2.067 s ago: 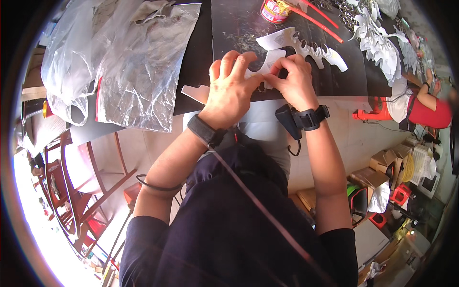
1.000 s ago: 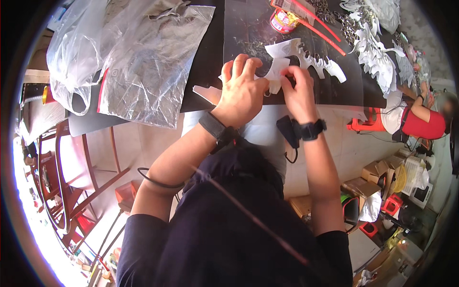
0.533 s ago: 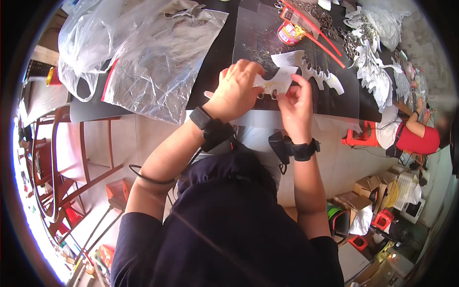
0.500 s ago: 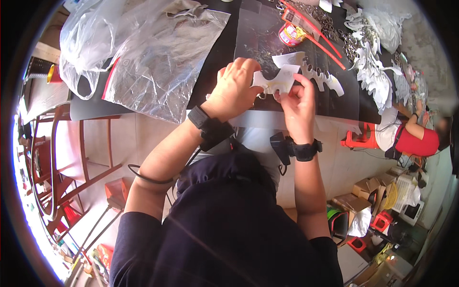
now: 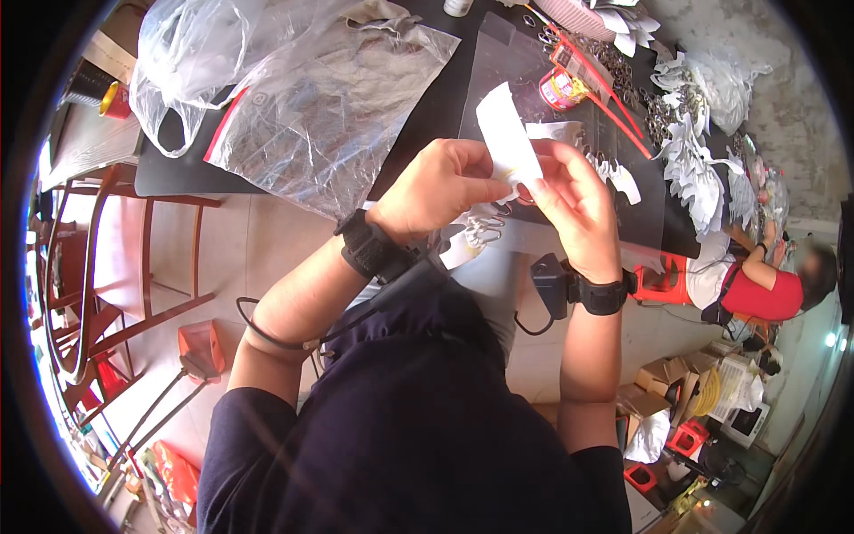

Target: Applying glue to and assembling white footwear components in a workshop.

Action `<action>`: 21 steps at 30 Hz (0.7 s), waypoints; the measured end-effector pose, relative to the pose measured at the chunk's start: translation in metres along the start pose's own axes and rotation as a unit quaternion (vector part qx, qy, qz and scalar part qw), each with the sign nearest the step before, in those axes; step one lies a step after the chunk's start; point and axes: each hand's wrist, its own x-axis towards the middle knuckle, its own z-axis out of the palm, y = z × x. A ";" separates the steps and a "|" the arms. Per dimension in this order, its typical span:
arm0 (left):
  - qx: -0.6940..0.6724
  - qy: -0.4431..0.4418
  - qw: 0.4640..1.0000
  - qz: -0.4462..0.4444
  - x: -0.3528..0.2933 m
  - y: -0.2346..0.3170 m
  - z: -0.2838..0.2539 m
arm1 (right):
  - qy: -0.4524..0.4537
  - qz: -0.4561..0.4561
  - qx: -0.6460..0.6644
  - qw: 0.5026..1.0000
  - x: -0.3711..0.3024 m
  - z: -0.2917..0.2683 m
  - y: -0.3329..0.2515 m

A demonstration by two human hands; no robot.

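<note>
Above the near edge of the black table, both my hands are closed on one white paper card point(image 5: 509, 133), which stands tilted up between them. My left hand point(image 5: 436, 189) pinches its lower left side with thumb and fingers. My right hand point(image 5: 580, 206) grips the lower right side, its thumb in front. Just beneath the fingers hang several small metal hooks point(image 5: 485, 224) with white pieces among them; how they join the card is hidden. Behind my right hand, another white card strip with hooks point(image 5: 616, 176) lies on the clear sheet point(image 5: 498, 71).
A clear plastic bag point(image 5: 329, 116) covers the table's left part. A red and yellow tub point(image 5: 562, 89) and red sticks point(image 5: 620, 125) lie beyond my hands. Heaped white cards point(image 5: 694, 160) and metal hooks are farther right. A person in red point(image 5: 765, 289) sits at the right.
The card has turned from lying flat and spread out to standing up between my fingers. Both hands have come slightly nearer to me, and the hooks now hang in view below them.
</note>
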 end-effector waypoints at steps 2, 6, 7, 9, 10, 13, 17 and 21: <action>0.000 -0.004 1.000 -0.003 -0.003 -0.003 0.002 | -0.003 0.003 0.011 1.000 0.001 0.001 0.002; -0.123 -0.041 0.991 -0.024 -0.005 -0.007 0.005 | -0.017 0.086 0.141 0.986 0.006 -0.004 0.006; -0.122 -0.042 0.991 -0.029 -0.005 -0.008 0.006 | -0.022 0.112 0.196 0.974 0.006 -0.005 0.007; -0.147 -0.042 0.987 -0.044 -0.005 -0.009 0.006 | -0.014 0.128 0.207 0.970 0.007 -0.005 0.009; -0.154 -0.050 0.987 -0.025 -0.005 -0.009 0.005 | -0.011 0.132 0.203 0.970 0.007 -0.005 0.010; 0.068 -0.027 0.996 -0.049 -0.007 -0.008 0.002 | 0.011 0.103 0.106 0.989 0.004 -0.001 0.012; 0.045 -0.067 0.997 0.019 -0.008 -0.008 0.002 | 0.028 0.044 -0.007 0.999 0.001 0.003 0.011; -0.115 -0.030 0.993 0.025 -0.009 -0.012 0.009 | 0.004 0.078 0.079 0.994 0.003 -0.001 0.010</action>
